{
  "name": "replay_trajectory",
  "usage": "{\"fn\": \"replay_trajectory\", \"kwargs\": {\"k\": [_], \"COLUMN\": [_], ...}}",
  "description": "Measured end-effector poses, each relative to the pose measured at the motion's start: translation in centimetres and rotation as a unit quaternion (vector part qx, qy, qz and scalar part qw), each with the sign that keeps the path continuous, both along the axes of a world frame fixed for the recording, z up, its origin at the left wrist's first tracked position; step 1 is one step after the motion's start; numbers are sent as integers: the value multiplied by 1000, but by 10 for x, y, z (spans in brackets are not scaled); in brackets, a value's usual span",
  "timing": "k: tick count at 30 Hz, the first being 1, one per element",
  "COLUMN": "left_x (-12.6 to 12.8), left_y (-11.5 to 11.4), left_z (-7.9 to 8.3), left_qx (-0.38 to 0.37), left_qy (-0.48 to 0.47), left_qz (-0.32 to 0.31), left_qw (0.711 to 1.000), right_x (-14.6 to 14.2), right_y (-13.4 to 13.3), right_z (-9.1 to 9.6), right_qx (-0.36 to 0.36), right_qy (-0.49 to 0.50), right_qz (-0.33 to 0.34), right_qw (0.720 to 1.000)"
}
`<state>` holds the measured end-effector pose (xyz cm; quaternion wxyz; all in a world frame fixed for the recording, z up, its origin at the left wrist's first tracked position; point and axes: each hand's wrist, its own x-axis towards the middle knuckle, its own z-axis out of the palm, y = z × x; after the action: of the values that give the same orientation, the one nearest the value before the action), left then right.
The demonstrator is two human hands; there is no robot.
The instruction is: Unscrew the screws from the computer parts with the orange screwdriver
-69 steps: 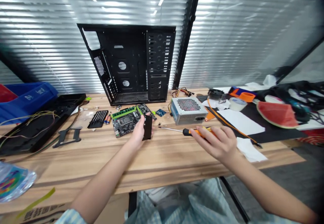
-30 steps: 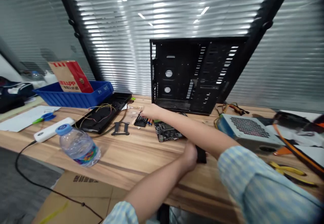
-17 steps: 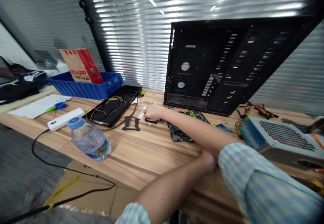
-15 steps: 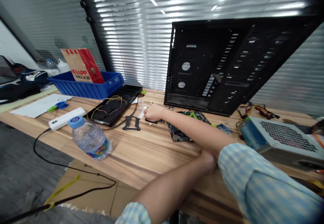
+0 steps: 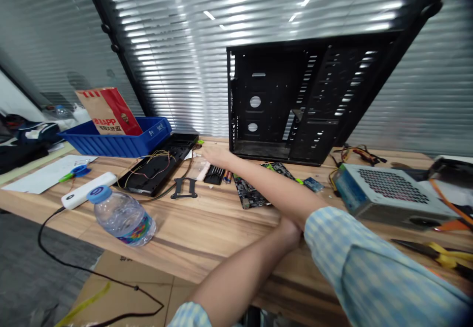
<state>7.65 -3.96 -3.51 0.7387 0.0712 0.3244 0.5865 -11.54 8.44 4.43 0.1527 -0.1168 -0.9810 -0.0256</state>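
My right hand [image 5: 215, 156] reaches far across the wooden table [image 5: 207, 228] and hovers just behind a black bit holder [image 5: 215, 174] and a clear plastic bag [image 5: 202, 170]. Its fingers point left and are too blurred to read. My right arm crosses above a dark motherboard [image 5: 253, 196]. My left hand [image 5: 291, 228] rests on the table under my right sleeve, so only the wrist shows and the fingers are hidden. An empty black computer case [image 5: 295, 105] stands upright behind them.
A black side panel with loose wires [image 5: 157, 163] and a black bracket [image 5: 184, 188] lie left of the hand. A water bottle [image 5: 121, 216], white power bank [image 5: 87, 197] and blue bin [image 5: 121, 138] sit further left. A power supply [image 5: 391, 194] and yellow pliers [image 5: 441, 253] lie right.
My right hand has lifted off the black bit holder and moved a little back and left, uncovering it. The view has swung slightly right. My left arm has stayed put.
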Motion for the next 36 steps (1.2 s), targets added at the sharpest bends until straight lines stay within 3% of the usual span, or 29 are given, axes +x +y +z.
{"fn": "replay_trajectory", "kwargs": {"k": [4, 8, 11, 14, 17, 20, 23, 25, 31, 36], "left_x": [0, -3, -6, -7, -5, -3, -3, -4, -8, -5], "left_y": [3, 7, 7, 7, 6, 5, 4, 3, 1, -1], "left_z": [5, 12, 15, 17, 19, 20, 23, 26, 38, 40], "left_qx": [-18, -4, 29, 36, 38, 38, 44, 45, 52, 83], "left_qy": [50, 66, 67, 69, 84, 93, 97, 99, 117, 153], "left_qz": [26, 13, 16, 9, 3, -5, -4, 0, -5, -14], "left_qw": [998, 998, 997, 997, 996, 995, 994, 994, 992, 985], "right_x": [30, 98, 174, 255, 314, 340, 342, 340, 347, 355], "right_y": [37, 48, 25, -21, -70, -101, -116, -121, -134, -131], "right_z": [26, 50, 53, 34, -7, -48, -74, -82, -89, -81], "right_qx": [-89, -155, -266, -286, -311, -393, -423, -418, -419, -430], "right_qy": [123, 252, 449, 466, 440, 516, 550, 542, 422, 363], "right_qz": [-134, -165, -87, -110, -185, -203, -209, -202, -236, -250], "right_qw": [979, 941, 849, 830, 822, 733, 689, 700, 769, 788]}}
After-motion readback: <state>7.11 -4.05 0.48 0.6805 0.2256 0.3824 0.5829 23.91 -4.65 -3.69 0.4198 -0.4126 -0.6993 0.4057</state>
